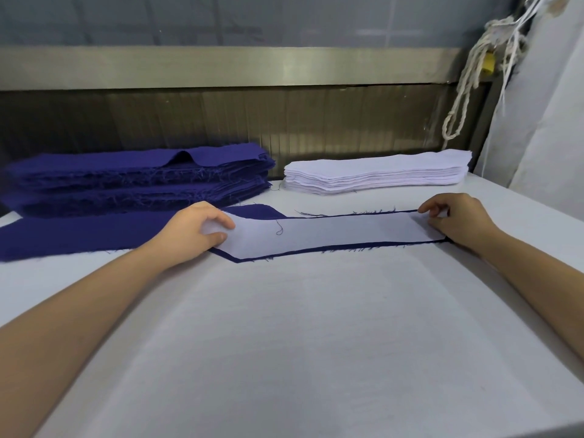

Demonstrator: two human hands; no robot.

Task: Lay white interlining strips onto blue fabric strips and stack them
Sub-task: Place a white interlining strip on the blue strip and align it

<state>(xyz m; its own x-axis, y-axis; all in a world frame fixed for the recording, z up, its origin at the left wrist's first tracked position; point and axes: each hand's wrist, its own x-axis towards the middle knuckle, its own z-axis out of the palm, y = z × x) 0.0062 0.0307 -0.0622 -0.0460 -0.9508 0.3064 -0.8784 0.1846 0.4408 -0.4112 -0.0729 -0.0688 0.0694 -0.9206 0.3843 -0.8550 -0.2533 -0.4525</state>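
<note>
A white interlining strip (331,235) lies flat on a blue fabric strip (226,253) in the middle of the white table (284,343). Only a thin blue edge shows around the white strip.

The left hand (196,229) pinches the left end of the white strip with its thumb and fingers. The right hand (455,222) has curled fingers and pinches the right end.

At 9 o'clock from the left hand, another blue strip (79,232) lies flat on the table. At 10 o'clock sits a tall pile of blue strips (139,178). At 1 o'clock sits a pile of white strips (376,175). The two piles are near each other but do not touch. At 2 o'clock a white rope (467,90) hangs down.
</note>
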